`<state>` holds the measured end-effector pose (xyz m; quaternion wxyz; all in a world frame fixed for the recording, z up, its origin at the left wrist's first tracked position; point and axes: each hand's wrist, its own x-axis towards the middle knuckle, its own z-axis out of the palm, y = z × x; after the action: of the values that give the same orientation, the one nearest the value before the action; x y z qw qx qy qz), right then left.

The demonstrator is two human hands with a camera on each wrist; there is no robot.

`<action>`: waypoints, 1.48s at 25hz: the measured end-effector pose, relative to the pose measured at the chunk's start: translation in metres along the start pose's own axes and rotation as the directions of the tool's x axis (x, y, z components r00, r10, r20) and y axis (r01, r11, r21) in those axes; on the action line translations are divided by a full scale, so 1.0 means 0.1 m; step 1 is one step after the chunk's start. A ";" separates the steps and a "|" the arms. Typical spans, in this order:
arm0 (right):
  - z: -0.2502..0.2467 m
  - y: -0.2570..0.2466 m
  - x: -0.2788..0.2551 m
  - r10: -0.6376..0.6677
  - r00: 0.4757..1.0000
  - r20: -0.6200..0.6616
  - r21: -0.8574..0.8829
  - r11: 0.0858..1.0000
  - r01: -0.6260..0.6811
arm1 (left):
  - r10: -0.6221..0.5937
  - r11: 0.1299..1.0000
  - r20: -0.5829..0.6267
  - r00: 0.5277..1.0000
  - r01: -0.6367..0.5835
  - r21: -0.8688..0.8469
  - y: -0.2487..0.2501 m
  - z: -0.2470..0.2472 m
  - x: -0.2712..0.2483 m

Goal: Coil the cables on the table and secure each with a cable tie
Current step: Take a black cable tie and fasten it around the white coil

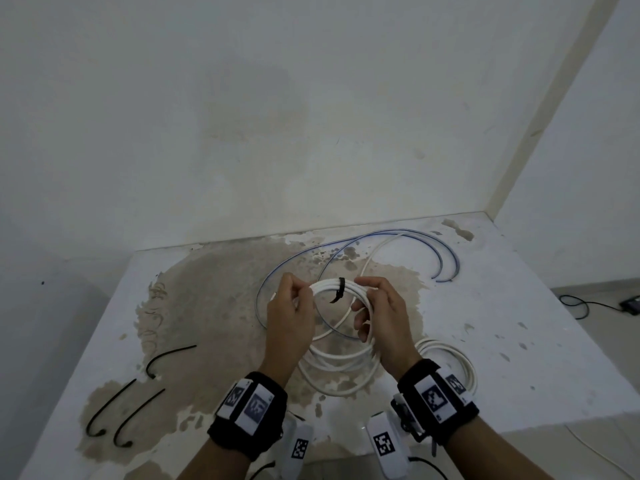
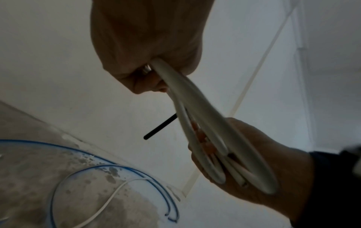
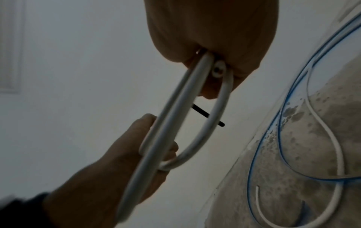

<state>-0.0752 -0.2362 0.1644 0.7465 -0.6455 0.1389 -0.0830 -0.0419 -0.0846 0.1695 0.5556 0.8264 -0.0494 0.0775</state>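
Note:
Both hands hold a white cable coil (image 1: 329,285) up above the table. A black cable tie (image 1: 340,288) is wrapped round the coil's top, and its loose tail hangs down. My left hand (image 1: 298,289) pinches the coil left of the tie. My right hand (image 1: 366,301) grips it on the right with its fingers curled through the loops. In the left wrist view the coil (image 2: 195,114) runs from my left hand (image 2: 150,74) to the right hand (image 2: 254,154), with the tie's tail (image 2: 160,128) sticking out. The right wrist view shows the coil (image 3: 175,117) and the tie's tail (image 3: 208,115).
A loose blue cable (image 1: 446,252) and a thin white cable (image 1: 375,252) lie curved at the back of the stained table (image 1: 207,306). Another white coil (image 1: 457,358) lies at the right. Three black cable ties (image 1: 114,408) lie at the front left. Walls close the back and right.

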 end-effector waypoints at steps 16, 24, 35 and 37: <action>0.16 -0.02 -0.08 -0.140 0.986 0.090 -0.242 0.957 0.158 | -0.630 0.654 -0.052 0.775 0.493 -0.574 0.13 0.02 0.20; 0.05 -0.07 -0.07 0.018 0.997 0.069 -0.104 0.995 -0.011 | -0.307 0.858 0.063 0.950 0.305 -0.413 0.07 -0.09 0.10; 0.06 -0.04 -0.14 -0.006 0.995 0.099 -0.245 0.969 0.030 | -0.601 0.660 -0.058 0.797 0.455 -0.598 0.11 0.04 0.17; 0.03 -0.04 -0.15 -0.029 0.989 0.148 -0.269 0.961 0.068 | -0.565 0.698 -0.074 0.822 0.429 -0.573 0.07 0.02 0.16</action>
<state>-0.0881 -0.2290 0.1703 0.6561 -0.7497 0.0795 -0.0349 -0.0275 -0.0891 0.1777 0.7636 0.6045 0.2267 0.0074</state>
